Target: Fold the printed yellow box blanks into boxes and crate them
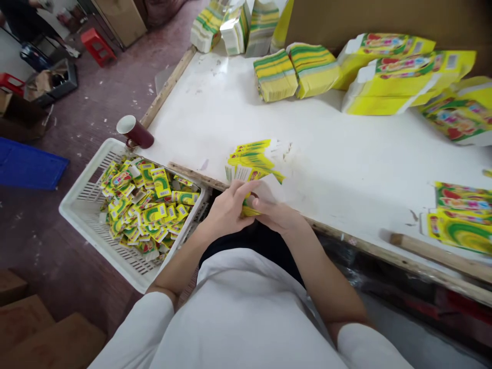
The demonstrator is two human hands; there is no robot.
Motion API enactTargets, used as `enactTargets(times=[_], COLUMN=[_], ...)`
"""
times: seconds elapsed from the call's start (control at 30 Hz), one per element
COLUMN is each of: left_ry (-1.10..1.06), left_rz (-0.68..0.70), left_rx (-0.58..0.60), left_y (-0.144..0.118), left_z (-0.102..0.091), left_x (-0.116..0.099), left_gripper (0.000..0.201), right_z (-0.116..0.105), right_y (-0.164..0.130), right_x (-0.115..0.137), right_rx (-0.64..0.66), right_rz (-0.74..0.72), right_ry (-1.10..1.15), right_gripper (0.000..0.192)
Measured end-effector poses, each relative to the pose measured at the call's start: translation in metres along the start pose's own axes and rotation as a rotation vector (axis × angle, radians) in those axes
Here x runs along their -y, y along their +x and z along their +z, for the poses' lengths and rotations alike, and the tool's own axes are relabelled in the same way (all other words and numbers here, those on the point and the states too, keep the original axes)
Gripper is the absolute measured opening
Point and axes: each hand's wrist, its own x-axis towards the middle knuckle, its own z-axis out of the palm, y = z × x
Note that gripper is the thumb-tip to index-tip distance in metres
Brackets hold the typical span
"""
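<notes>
Your left hand [228, 207] curls its fingers around a small yellow carton [248, 209] at the centre of the frame, over the table's near edge. Your right hand [280, 214] closes on the same carton from the right, thumb at its opening; the lower contact is hidden. A white flap [272, 188] stands out past the right fingers.

CAUTION: Uneven squeezing may crush the carton walls. Pushing the flap in at an angle may crease it off its fold line.

CAUTION: The fanned flat cartons [251, 156] lie just beyond your knuckles; a forward sweep could scatter them.

CAUTION: At left, the mug [140, 134] rests at the table [326, 154] corner, beside the basket [82, 207]. A wide left reach could tip it onto the cartons heaped there [144, 215].
</notes>
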Motion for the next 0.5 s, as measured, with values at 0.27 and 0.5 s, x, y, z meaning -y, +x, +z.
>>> enactTargets(times=[0.27,0.5], left_ry=[-0.069,-0.146], left_rz=[-0.104,-0.469], left_rx=[0.043,-0.382], left_y=[-0.002,-0.003], left_z=[-0.002,0.009], left_x=[0.008,0.02], left_gripper=[0.068,0.094], right_z=[0.004,0.007], right_y=[-0.014,-0.014], right_x=[-0.008,-0.004], right_rx=[-0.124,-0.537], right_rz=[-0.377,-0.556], right_ry=[-0.575,-0.952], right_gripper=[0.076,0.034])
